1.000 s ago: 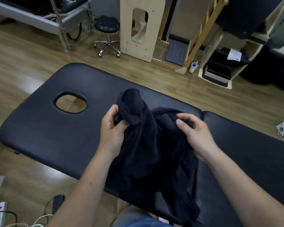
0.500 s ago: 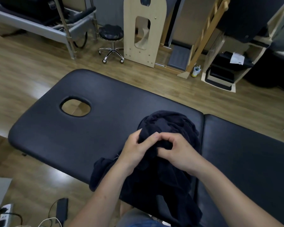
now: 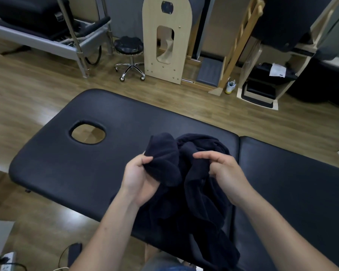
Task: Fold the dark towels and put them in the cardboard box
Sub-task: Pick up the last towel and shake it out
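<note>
A crumpled dark navy towel (image 3: 192, 192) is bunched above the black massage table (image 3: 86, 169) and hangs down over its near edge. My left hand (image 3: 139, 178) grips a raised fold of the towel on its left side. My right hand (image 3: 221, 171) pinches the cloth on the right, fingers curled into it. Both hands are close together over the table's middle. No cardboard box is in view.
The table has an oval face hole (image 3: 88, 133) at left and a seam (image 3: 239, 153) at right. Behind stand a rolling stool (image 3: 128, 55), a wooden panel (image 3: 166, 40) and shelving (image 3: 266, 83). Cables and a power strip (image 3: 6, 263) lie on the floor at lower left.
My hands came together on the towel half a second ago and have drawn apart again, the left lifting a fold up. The view shifted slightly.
</note>
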Action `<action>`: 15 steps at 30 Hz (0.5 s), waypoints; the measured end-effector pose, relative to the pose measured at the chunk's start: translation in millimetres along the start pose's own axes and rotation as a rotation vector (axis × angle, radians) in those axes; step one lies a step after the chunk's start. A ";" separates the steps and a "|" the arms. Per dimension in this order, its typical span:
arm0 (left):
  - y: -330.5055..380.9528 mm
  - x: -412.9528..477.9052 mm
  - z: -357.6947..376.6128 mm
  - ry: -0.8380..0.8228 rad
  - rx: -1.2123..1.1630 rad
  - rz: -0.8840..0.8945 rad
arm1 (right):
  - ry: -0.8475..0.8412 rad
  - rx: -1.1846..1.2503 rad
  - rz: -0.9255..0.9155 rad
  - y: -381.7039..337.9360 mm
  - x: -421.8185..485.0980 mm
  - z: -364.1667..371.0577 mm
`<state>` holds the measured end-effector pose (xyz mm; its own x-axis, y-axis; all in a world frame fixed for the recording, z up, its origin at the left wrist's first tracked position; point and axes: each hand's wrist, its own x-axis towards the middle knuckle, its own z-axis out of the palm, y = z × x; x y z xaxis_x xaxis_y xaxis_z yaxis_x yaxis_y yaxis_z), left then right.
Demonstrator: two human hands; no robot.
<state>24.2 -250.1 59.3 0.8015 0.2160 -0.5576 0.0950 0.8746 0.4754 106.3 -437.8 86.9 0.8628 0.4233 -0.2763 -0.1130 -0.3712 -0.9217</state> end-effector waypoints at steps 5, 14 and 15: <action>-14.2 0.6 7.6 0.057 0.361 0.004 | -0.034 -0.190 -0.113 4.6 -7.4 -4.5; -15.0 -11.1 34.1 -0.305 0.645 0.109 | 0.127 -0.287 -0.214 1.2 -11.9 -3.4; -15.2 -11.0 38.6 -0.315 0.627 0.119 | 0.120 -0.250 -0.237 -0.4 -12.7 -2.5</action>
<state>36.8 -282.5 84.5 0.9510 0.0758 -0.2998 0.2428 0.4177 0.8756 96.6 -445.1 91.6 0.9042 0.4269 -0.0156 0.2079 -0.4716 -0.8570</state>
